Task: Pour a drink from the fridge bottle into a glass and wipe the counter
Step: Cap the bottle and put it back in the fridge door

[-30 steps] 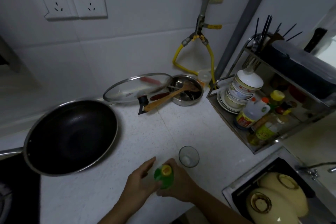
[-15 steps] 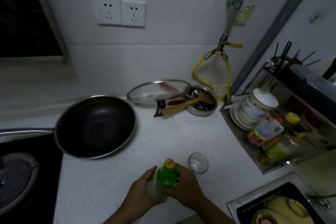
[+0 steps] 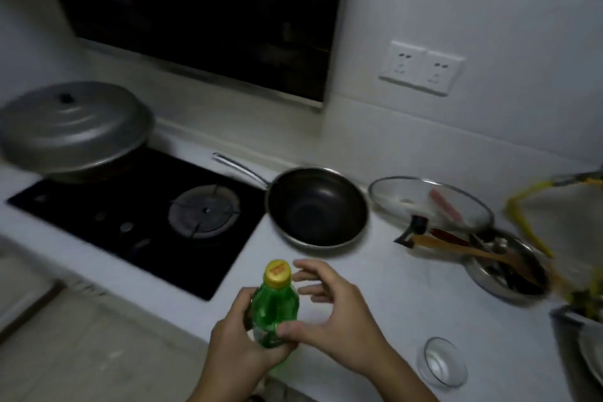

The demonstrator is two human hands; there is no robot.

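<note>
now left hand (image 3: 238, 343) grips bottle (image 3: 275, 307), right hand (image 3: 332, 313) loosened

Both hands low in the centre of the frame, forearms entering from the bottom edge.
The left hand (image 3: 238, 343) is curled round the bottle (image 3: 274, 313); the right hand (image 3: 339, 326) has its thumb against the bottle, fingers (image 3: 310, 274) spread and loosely bent, apart from it.

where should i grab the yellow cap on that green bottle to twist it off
Pinch the yellow cap around its rim from above with the right hand. The green bottle stands nearly upright, its cap is exposed on top, and the left hand already grips the lower body.
</note>
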